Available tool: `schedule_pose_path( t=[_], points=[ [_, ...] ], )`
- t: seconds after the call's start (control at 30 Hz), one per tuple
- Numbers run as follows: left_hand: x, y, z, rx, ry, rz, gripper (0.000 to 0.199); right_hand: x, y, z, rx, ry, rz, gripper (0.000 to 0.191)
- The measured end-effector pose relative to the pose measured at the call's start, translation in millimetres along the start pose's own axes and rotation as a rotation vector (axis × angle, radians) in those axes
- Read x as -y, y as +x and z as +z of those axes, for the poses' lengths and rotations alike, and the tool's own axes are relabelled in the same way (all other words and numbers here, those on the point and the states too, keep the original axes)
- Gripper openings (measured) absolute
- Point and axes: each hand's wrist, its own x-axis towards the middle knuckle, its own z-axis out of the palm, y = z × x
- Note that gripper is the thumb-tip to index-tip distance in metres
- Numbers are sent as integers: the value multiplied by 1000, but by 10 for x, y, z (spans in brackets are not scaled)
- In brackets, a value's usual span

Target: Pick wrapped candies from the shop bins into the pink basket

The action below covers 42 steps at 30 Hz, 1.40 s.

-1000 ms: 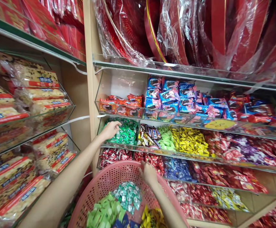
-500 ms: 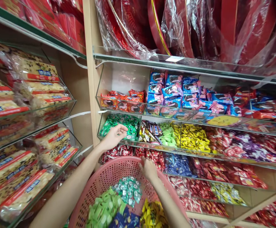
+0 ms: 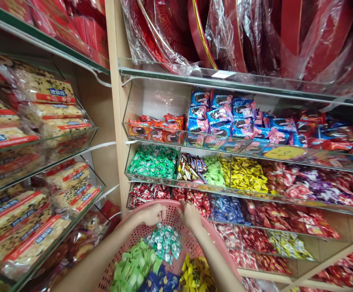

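Observation:
A pink perforated plastic basket [image 3: 172, 215] is in front of me. My right hand [image 3: 191, 216] is closed round its far rim. My left hand [image 3: 154, 214] is closed over the inside of the basket by the far wall; whatever is in its fingers is hidden. Just below it lies a heap of green-and-silver wrapped candies [image 3: 165, 243]. Beside that heap, the basket also holds light green packets [image 3: 135, 265], dark blue wrapped candies [image 3: 159, 280] and yellow wrapped candies [image 3: 197, 273]. Beyond the hands, green wrapped candies [image 3: 153, 161] fill a clear shelf bin.
Red wrapped candies [image 3: 148, 192] sit in a bin just behind the basket. Several more bins of candies [image 3: 249, 174] run to the right. Packaged pastries [image 3: 54, 91] are stacked on glass shelves at left. A wooden post [image 3: 115, 101] divides the shelves; plastic-wrapped red items [image 3: 170, 36] are above.
My left hand has come down from the bin of green candies to inside the basket's far wall and closed more. My right hand keeps its hold on the rim.

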Motion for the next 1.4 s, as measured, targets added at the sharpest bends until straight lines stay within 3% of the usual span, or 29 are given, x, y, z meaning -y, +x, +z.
schedule_pose_path(
  t=[0.17,0.37,0.5,0.63,0.77,0.9,1.03,1.2,1.4],
  points=[
    [153,52,252,14,-43,-53,16,-2,-1,24,-1,-10,-15,38],
    [264,70,383,19,-126,-143,18,-2,17,72,8,-6,-17,39],
    [357,65,421,-55,-16,-169,21,-7,15,78,11,-6,-17,40],
    [295,48,372,-149,182,-57,17,-10,14,71,5,5,-12,39],
    [-102,20,165,-129,147,6,15,-11,19,50,-13,8,-11,38],
    [-606,-50,-215,-81,-19,102,13,-10,13,11,-12,3,-14,39],
    [-906,-120,-679,-270,3,223,18,-10,-5,-19,-24,-16,-14,40],
    [-895,-93,-1128,-552,227,233,18,-15,-21,-32,-37,-19,-11,40],
    [-666,82,-1373,-586,479,205,16,-10,-34,-43,-34,-21,12,42]
  ],
)
